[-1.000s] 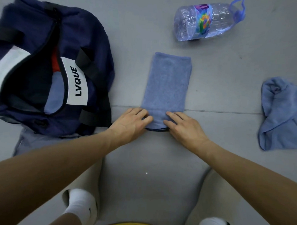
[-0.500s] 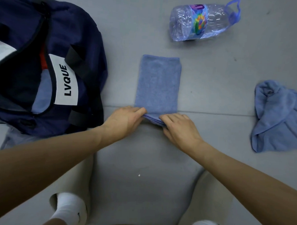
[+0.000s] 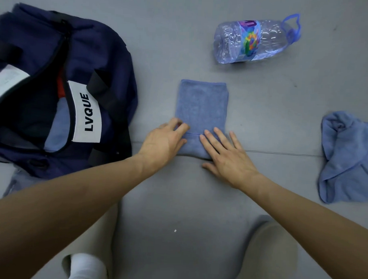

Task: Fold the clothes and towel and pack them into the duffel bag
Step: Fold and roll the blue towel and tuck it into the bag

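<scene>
Towel (image 3: 202, 106): long axis points away from the person, near end doubled over.
Grips: left hand (image 3: 164, 141) and right hand (image 3: 226, 155) lie flat on that fold, holding nothing.
Duffel bag (image 3: 99, 42): leftward, nearer the left hand.

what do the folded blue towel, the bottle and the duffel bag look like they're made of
The folded blue towel: soft, matte, fuzzy-looking cloth, probably terry or microfibre; a stitched hem is visible.
The bottle: clear, glossy thin plastic; ribbed walls catch highlights, with a printed label and blue handle.
The duffel bag: navy woven synthetic, likely nylon or polyester; smooth, slight sheen, black webbing straps.
</scene>
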